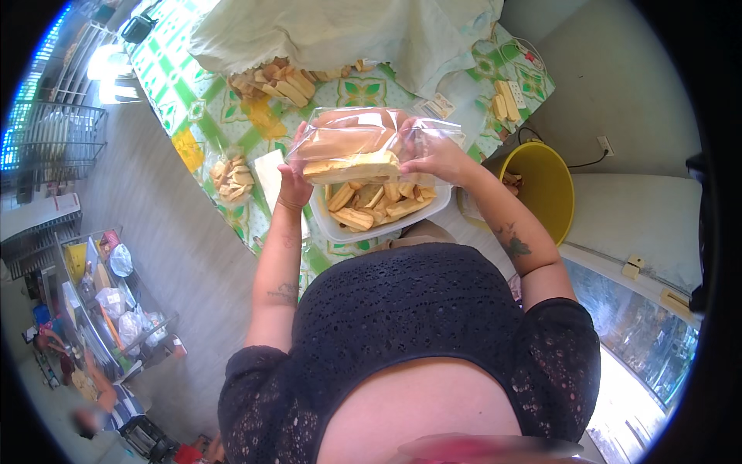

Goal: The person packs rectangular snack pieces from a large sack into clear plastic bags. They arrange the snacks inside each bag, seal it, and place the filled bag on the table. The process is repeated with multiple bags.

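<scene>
A clear plastic bag [353,136] with several long pieces of bread inside is held level between my two hands. My left hand [294,180] grips its left end, the thumb at the near side. At the right end, my right hand [435,153] pinches the bag, with loose film bunched around the fingers. Right below the bag stands a translucent plastic tub [330,232], holding several cut bread pieces [377,209]; the bag hides its far part. A white flat item [269,180] lies left of the tub, partly behind my left hand.
On the patterned tablecloth [362,93] lie bread pieces [295,84], a bag of bread chunks [232,178] and a pale cloth [336,35] at the back. A yellow bin [545,180] stands right. Shelving with bags [122,307] and a person [110,400] are at left.
</scene>
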`<action>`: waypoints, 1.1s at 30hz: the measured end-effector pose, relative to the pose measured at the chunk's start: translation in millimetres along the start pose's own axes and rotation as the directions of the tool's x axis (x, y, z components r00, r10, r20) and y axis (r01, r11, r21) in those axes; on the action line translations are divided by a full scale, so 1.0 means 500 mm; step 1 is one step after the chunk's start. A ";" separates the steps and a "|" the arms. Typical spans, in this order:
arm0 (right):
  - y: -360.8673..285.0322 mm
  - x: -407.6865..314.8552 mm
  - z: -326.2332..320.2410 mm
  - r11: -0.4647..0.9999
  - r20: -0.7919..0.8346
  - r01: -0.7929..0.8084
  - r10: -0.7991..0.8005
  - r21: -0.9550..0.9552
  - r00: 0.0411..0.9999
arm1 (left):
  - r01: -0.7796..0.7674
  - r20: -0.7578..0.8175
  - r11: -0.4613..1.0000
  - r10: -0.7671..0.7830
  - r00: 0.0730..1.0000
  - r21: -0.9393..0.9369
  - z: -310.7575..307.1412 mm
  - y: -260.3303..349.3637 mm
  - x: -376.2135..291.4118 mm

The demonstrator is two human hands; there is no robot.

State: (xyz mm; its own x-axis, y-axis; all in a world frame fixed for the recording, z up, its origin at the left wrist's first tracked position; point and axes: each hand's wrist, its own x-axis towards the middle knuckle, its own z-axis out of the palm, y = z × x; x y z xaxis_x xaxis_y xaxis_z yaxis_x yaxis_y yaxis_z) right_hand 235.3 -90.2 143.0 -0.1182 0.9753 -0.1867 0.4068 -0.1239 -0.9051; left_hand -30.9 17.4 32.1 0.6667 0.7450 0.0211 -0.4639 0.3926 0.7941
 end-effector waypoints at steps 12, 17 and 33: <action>-0.053 0.023 -0.005 0.596 0.221 0.599 -0.586 -0.535 0.780 | 0.455 0.223 0.873 -0.415 0.882 -0.176 -0.003 0.044 -0.017; -0.069 0.027 -0.001 0.470 0.199 0.592 -0.649 -0.654 0.735 | 0.300 0.023 0.872 -0.316 0.949 -0.386 -0.008 -0.021 -0.030; -0.081 -0.032 -0.047 0.959 -0.124 -0.043 0.081 0.280 0.989 | -0.050 -0.121 0.927 0.005 0.993 -0.372 -0.006 -0.011 -0.020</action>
State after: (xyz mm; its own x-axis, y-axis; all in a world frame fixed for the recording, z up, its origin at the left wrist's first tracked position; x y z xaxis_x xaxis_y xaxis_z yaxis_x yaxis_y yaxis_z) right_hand 242.0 -96.4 191.4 0.0281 0.9772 -0.2104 0.1418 -0.2123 -0.9669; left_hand -36.9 9.5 25.9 0.5887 0.8069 -0.0484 -0.6807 0.5272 0.5086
